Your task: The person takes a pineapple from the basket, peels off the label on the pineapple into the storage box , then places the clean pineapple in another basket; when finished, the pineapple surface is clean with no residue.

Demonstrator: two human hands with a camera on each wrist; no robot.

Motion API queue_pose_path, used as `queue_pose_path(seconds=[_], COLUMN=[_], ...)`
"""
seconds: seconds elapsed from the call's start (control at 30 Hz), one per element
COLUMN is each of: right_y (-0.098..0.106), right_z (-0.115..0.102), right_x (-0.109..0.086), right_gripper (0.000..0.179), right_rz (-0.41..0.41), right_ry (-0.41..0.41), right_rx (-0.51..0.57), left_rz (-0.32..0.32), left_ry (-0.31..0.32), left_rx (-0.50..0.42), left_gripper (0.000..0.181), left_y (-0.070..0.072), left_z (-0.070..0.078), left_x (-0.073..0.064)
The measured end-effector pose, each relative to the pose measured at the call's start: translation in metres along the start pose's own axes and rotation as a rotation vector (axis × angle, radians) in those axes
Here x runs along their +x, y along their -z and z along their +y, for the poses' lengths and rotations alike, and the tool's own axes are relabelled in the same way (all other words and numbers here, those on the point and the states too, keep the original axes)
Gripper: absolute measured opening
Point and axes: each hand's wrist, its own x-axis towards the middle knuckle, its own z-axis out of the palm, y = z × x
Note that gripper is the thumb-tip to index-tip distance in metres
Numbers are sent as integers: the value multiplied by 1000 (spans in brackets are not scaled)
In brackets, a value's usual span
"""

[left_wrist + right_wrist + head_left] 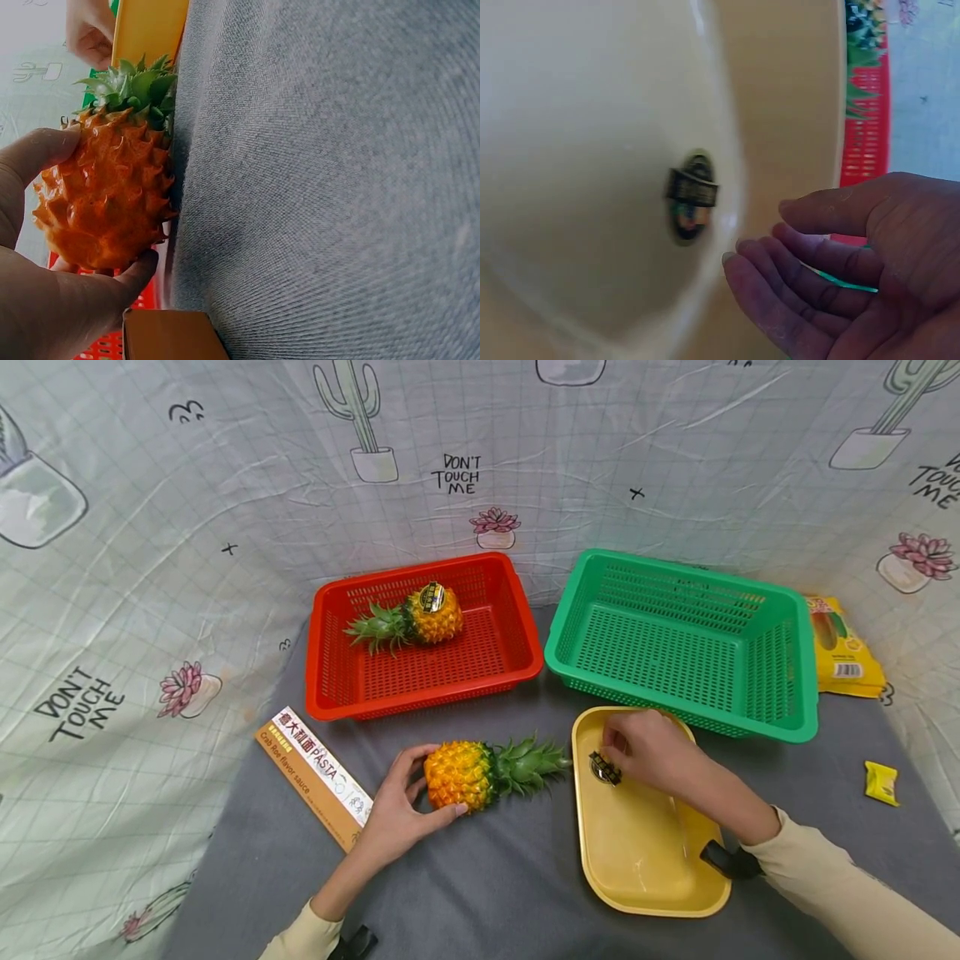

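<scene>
My left hand (401, 810) grips a small pineapple (459, 777), thumb on one side of the orange fruit and fingers on the other. The fruit lies on its side on the grey cloth, its green leaves pointing right to the yellow tray (637, 852). A black label sticker (692, 196) rests inside that tray near its left wall. Over the tray is my right hand (648, 752), close beside the sticker. In the right wrist view its fingers (817, 292) are loosely bent, apart from the thumb, with nothing between them.
A red basket (423, 693) at the back left holds another pineapple (437, 617) bearing a label. Right of it stands a green basket (678, 693). A pasta box (315, 777) lies left of my left hand. Yellow packages (843, 647) and a small yellow packet (881, 782) are at right.
</scene>
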Motion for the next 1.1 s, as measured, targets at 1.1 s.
queue_pose_path(seconds=[1.1], right_y=[0], right_z=[-76], right_x=[32], right_gripper=[13], right_rz=[91], right_ry=[233], right_rx=[338], left_rz=[-1], left_ry=[-7], left_rx=[-10], left_gripper=[85], left_y=[0], left_z=[-1], left_x=[-1])
